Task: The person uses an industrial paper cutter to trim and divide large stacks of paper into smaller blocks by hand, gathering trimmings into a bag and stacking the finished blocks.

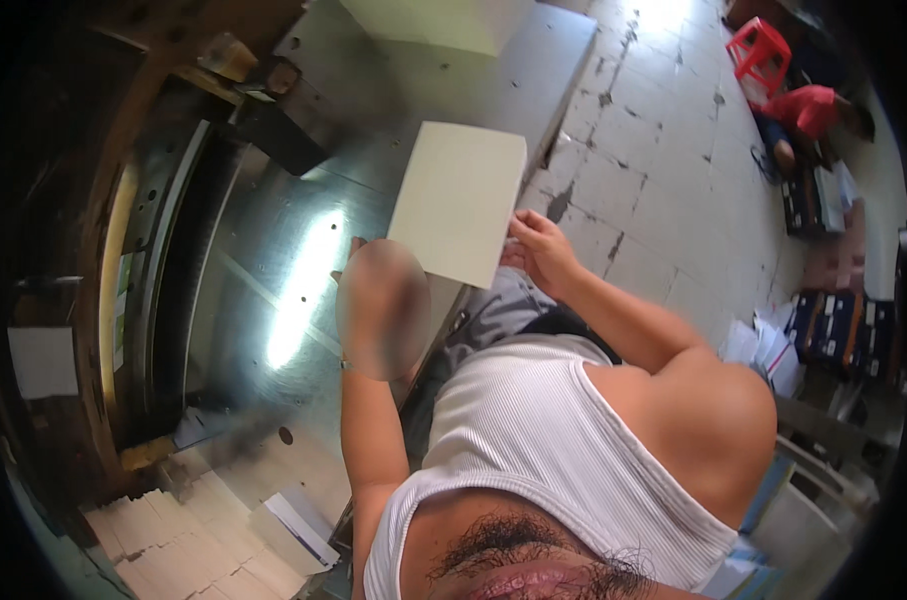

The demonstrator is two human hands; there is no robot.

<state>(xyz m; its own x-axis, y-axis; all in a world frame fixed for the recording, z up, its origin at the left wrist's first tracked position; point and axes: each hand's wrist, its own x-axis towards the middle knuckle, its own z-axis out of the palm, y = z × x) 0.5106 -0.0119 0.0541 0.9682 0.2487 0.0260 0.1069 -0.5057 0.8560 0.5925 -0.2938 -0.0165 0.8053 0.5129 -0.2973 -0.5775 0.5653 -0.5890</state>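
Observation:
A cream stack of paper (460, 200) lies on the shiny metal table (263, 300), its right side close to the table's edge. My right hand (541, 250) is at the right side of the stack, with thumb and fingers closed on its edge. By the lower left corner of the stack is my left hand (383, 310). A smear covers most of that hand, so how its fingers are set does not show.
A long dark machine bar (188, 260) runs along the left. Cut paper stacks (193, 540) lie lower left; a pale block (433, 20) stands at the far end. Across the tiled floor (643, 170) are a red stool (758, 50), a person in red (803, 108) and boxes (843, 330).

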